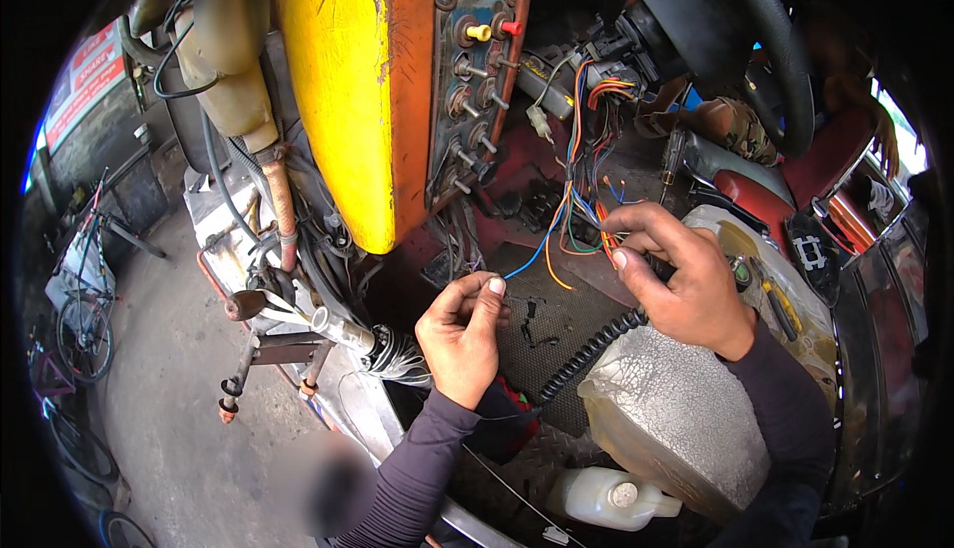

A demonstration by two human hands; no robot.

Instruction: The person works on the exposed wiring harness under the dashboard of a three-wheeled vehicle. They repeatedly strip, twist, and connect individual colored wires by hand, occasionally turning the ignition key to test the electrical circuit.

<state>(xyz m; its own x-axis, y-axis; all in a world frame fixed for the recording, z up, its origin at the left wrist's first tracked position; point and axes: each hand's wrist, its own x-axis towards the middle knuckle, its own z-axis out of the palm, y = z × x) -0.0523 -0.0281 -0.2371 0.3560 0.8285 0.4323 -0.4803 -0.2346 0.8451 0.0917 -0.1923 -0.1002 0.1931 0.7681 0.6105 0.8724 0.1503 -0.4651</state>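
Note:
A bundle of coloured wires [571, 175] hangs from the steering column beside a switch panel [475, 86] on an orange and yellow housing [336, 101]. My left hand [462, 339] is closed, thumb and forefinger pinching the tip of a blue wire [533, 258] low in the middle. My right hand [676, 275] grips several red, yellow and green wires [606, 235] to the right, fingers curled round them. An orange wire [558, 280] dangles between my hands. A black coiled cable [591, 354] runs below them.
A cracked seat pad [671, 414], white jug [606, 498] and yellow-handled tool [780, 305] lie lower right. A steering wheel [785, 61], red seat [755, 200] and another person's arm [874, 121] are upper right. Left are metal fittings [268, 349] and bicycles [84, 334] on concrete [174, 399].

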